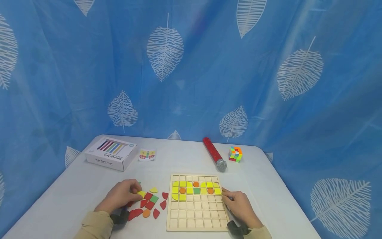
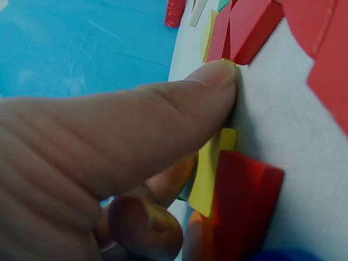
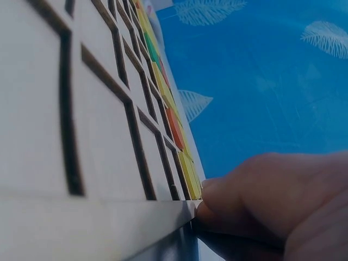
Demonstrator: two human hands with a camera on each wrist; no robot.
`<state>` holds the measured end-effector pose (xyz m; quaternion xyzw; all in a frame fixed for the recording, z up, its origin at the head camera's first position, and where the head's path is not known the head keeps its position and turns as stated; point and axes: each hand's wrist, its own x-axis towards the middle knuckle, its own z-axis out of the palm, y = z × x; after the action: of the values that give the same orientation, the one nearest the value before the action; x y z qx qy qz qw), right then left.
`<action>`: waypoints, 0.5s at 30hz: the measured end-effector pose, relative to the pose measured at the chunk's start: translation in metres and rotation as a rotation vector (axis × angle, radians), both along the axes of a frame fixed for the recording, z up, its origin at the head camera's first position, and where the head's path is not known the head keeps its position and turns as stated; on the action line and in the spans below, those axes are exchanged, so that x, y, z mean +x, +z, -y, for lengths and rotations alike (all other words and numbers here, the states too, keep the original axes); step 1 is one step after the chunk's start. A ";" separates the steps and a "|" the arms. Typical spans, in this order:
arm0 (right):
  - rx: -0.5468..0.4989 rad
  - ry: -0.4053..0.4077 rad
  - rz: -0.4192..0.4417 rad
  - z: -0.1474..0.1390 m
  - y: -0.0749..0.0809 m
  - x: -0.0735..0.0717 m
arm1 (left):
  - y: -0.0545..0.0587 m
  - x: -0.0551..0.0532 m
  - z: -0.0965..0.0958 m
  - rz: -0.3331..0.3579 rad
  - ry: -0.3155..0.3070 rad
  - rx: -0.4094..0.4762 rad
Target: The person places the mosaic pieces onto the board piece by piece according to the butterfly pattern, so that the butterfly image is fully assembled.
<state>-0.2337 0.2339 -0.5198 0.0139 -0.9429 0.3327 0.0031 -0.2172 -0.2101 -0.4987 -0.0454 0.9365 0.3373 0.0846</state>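
My left hand (image 1: 120, 194) is over a scatter of loose tiles left of the board, thumb and forefinger pinching a yellow tile (image 1: 141, 193). In the left wrist view the thumb covers most of that tile, beside a red tile (image 2: 255, 30); another yellow tile (image 2: 204, 179) lies below the thumb. At the right edge of the wooden grid board (image 1: 194, 214), my right hand (image 1: 238, 204) grips the rim between thumb and fingers. Yellow tiles (image 1: 182, 197), orange discs (image 1: 195, 184) and a green square (image 1: 196, 191) fill cells in the board's upper rows.
Red tiles (image 1: 156, 213), an orange disc (image 1: 146, 213) and a green tile (image 1: 154, 199) lie between hand and board. Farther back are a white box (image 1: 110, 152), a pattern card (image 1: 147, 155), a red microphone (image 1: 213, 151) and a puzzle cube (image 1: 235, 154).
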 end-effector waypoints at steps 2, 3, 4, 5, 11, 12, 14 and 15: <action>-0.001 -0.001 0.000 0.000 0.000 0.000 | 0.000 0.000 0.000 -0.001 0.003 0.002; -0.002 -0.001 0.000 0.000 0.000 0.000 | 0.001 0.000 0.000 0.003 0.009 0.005; -0.003 0.001 -0.001 0.000 0.000 0.000 | 0.001 0.000 0.000 0.006 0.011 0.007; -0.006 0.004 -0.002 -0.001 0.000 -0.001 | 0.002 0.000 -0.001 0.008 0.012 0.006; -0.016 0.043 0.000 -0.003 0.000 0.000 | 0.003 -0.001 -0.002 0.038 0.019 0.004; -0.016 0.048 -0.003 -0.003 0.000 0.000 | 0.003 -0.001 -0.002 0.041 0.020 0.003; -0.016 0.055 -0.012 -0.003 0.000 0.000 | 0.002 -0.001 -0.002 0.043 0.019 -0.002; -0.015 0.056 -0.016 -0.003 -0.001 0.000 | 0.001 -0.001 -0.002 0.041 0.019 -0.004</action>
<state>-0.2332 0.2368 -0.5204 0.0429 -0.9396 0.3397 0.0015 -0.2183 -0.2085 -0.4973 -0.0615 0.9348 0.3351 0.1006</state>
